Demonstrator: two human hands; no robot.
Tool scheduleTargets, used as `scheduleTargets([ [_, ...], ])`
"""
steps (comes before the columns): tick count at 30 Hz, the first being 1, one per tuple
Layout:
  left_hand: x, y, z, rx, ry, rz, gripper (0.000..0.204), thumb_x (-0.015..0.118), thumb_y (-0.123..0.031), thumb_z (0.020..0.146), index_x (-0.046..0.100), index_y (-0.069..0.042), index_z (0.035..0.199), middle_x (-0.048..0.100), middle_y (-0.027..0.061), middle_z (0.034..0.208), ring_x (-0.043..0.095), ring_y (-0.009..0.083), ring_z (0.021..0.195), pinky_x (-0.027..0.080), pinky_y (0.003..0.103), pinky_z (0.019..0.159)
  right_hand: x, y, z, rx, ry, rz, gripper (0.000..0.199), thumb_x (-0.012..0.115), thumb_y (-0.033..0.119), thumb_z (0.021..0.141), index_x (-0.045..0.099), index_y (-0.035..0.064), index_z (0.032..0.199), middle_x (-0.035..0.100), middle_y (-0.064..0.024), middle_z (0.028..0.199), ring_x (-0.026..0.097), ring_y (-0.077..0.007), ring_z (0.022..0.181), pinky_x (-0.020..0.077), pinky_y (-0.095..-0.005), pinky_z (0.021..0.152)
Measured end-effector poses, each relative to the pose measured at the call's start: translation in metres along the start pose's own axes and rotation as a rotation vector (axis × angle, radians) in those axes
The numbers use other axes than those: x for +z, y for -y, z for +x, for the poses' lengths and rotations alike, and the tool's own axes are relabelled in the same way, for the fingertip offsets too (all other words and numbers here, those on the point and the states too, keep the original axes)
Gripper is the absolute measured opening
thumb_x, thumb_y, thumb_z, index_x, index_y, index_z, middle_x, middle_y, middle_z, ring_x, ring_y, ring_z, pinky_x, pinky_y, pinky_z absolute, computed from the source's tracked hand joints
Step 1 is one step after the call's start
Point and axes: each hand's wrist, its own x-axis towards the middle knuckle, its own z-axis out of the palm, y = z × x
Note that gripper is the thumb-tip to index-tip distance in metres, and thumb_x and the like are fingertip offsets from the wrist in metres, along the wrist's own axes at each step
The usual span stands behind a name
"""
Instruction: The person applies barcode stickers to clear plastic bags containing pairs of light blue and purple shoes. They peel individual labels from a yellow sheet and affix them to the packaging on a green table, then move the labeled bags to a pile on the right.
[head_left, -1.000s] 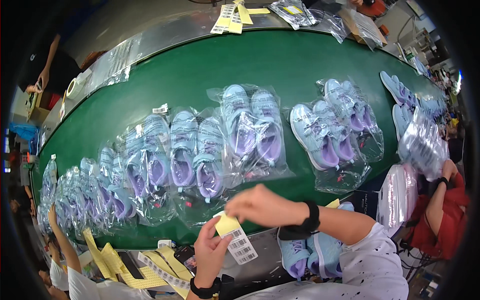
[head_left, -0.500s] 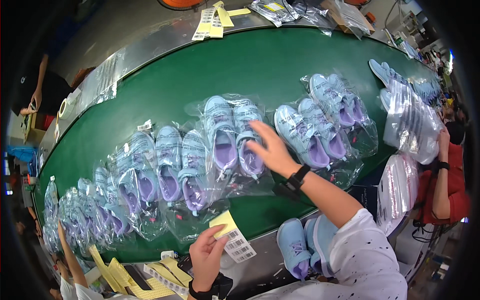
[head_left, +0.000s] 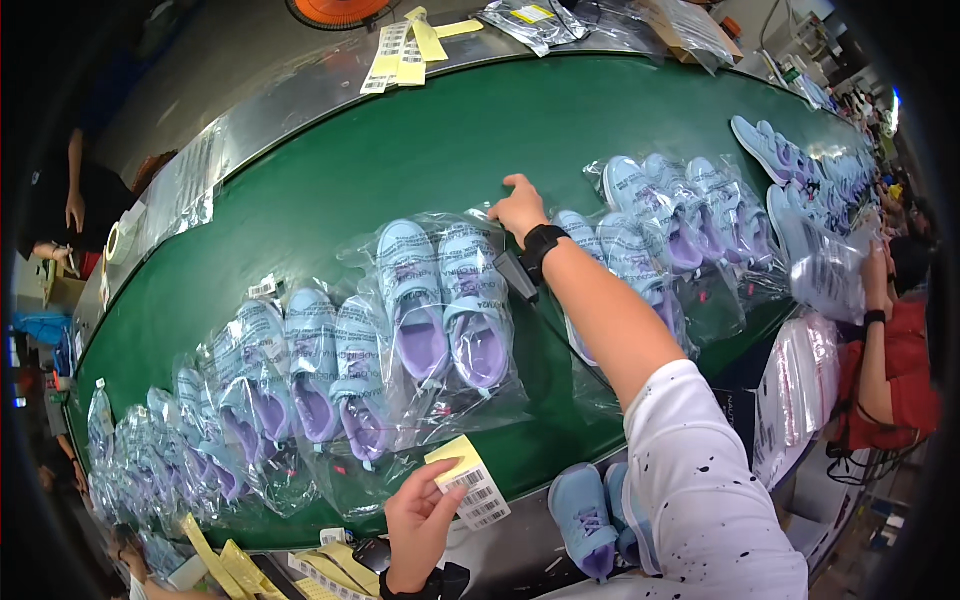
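My left hand (head_left: 415, 525) pinches a yellow-backed sheet of white barcode labels (head_left: 482, 498) at the near edge of the green belt. My right arm reaches across the belt. Its hand (head_left: 521, 211) is at the far right corner of a clear printed plastic bag (head_left: 505, 395), with thumb and forefinger apart. Inside that bag lies a pair of light blue shoes (head_left: 405, 285) with lilac linings, toes pointing away. Beside it on the left is another bagged pair (head_left: 312, 365); more bagged shoes (head_left: 630, 250) lie right of my forearm, which partly hides them.
Several bagged pairs (head_left: 160, 450) line the left of the green belt (head_left: 420, 130). Unbagged shoes (head_left: 585, 520) stand below its near edge. Label strips (head_left: 400, 55) hang over the far rim. At right, a co-worker's hand (head_left: 877, 275) holds a plastic bag (head_left: 825, 270).
My right hand has moved from over the bagged shoes to the far right corner of their bag. My left hand still holds the label sheet. Another bagged pair shows at right.
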Motion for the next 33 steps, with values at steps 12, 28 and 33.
scheduleTargets([
  [12,-0.009,-0.002,0.013,0.132,-0.158,0.047,0.027,0.062,0.007,0.091,0.060,0.007,0.118,0.070,0.0108,0.102,0.065,0.0094,0.089,0.051,0.021,0.075,-0.072,0.051,-0.148,-0.460,0.361,0.313,0.018,0.069,0.003,0.083,0.067,-0.0016,0.100,0.066,-0.0100,0.085,0.063,-0.0216,0.076,0.0508,-0.0309,0.069],
  [28,0.008,-0.014,-0.001,0.144,-0.076,0.015,0.041,0.060,0.010,0.090,0.051,0.007,0.129,0.065,0.0153,0.116,0.065,0.0144,0.102,0.053,0.025,0.083,-0.098,0.046,-0.290,-1.020,0.465,0.105,0.009,0.073,0.001,0.080,0.068,-0.0010,0.086,0.059,-0.0100,0.092,0.059,-0.0245,0.080,0.0476,-0.0338,0.068],
  [33,-0.003,-0.010,-0.003,0.118,-0.197,-0.012,0.051,0.060,0.012,0.086,0.045,0.007,0.135,0.061,0.0176,0.120,0.066,0.0173,0.101,0.053,0.025,0.084,-0.096,0.060,-0.238,-0.493,0.295,0.501,0.006,0.070,0.005,0.085,0.066,0.0008,0.083,0.064,-0.0107,0.099,0.061,-0.0183,0.092,0.0489,-0.0307,0.079],
])
